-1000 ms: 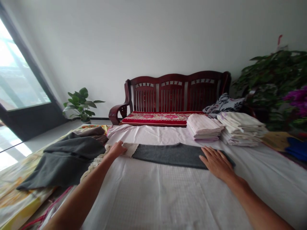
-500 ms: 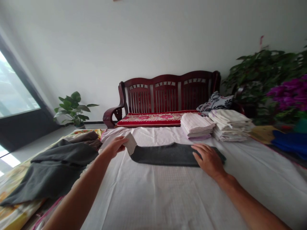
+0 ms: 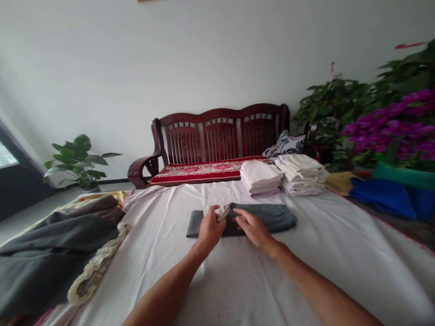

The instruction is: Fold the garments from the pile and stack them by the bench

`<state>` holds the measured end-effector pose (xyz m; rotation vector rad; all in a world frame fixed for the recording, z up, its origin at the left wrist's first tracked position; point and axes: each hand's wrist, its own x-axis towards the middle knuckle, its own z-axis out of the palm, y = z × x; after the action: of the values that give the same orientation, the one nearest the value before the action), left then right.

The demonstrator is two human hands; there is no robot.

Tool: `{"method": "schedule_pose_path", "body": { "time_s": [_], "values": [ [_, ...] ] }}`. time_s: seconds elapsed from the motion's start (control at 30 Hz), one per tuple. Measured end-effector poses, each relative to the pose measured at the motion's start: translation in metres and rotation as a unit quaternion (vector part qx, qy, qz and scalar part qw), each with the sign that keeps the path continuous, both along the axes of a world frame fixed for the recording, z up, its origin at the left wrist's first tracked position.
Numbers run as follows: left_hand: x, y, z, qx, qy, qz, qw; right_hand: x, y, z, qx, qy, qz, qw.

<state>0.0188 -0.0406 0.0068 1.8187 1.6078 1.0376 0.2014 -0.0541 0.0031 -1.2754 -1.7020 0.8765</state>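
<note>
A dark grey garment [image 3: 272,218], folded into a long narrow strip, lies across the white sheet in front of me. It looks like trousers with a cream waistband [image 3: 223,212]. My left hand [image 3: 211,225] is closed on that cream end, which is turned over onto the middle of the strip. My right hand [image 3: 251,226] rests on the grey cloth just right of the waistband, palm down, fingers stretched out. Part of the fold is hidden behind my fingers.
Two stacks of folded cloths, one pinkish [image 3: 260,177] and one cream [image 3: 301,174], stand at the back right. Loose dark grey clothing [image 3: 57,253] with a gathered cream waistband lies left. A wooden bench [image 3: 220,136] stands beyond; blue cloth [image 3: 387,197] lies right.
My left hand has carried the cream end rightward, folding the left part of the garment over. My right hand has slid left toward the middle. The view has turned slightly right.
</note>
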Motion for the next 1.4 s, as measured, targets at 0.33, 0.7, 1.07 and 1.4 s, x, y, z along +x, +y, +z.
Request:
{"method": "schedule_pose_path", "body": {
  "time_s": [0.33, 0.7, 1.07, 1.4],
  "values": [
    [0.015, -0.011, -0.016, 0.081, -0.079, -0.017, 0.993, -0.016, 0.004, 0.003, -0.07, 0.093, -0.001, 0.993],
    [0.03, -0.027, -0.025, 0.158, -0.062, -0.119, 0.978, -0.011, 0.015, -0.01, -0.05, 0.174, -0.054, 0.982],
    [-0.014, -0.016, -0.009, 0.27, 0.149, -0.042, 0.95, 0.041, 0.045, 0.001, 0.029, 0.076, -0.139, 0.987],
    [-0.005, -0.017, -0.016, 0.171, 0.284, -0.071, 0.941, 0.094, 0.058, 0.009, 0.021, -0.062, -0.195, 0.979]
  ]
}}
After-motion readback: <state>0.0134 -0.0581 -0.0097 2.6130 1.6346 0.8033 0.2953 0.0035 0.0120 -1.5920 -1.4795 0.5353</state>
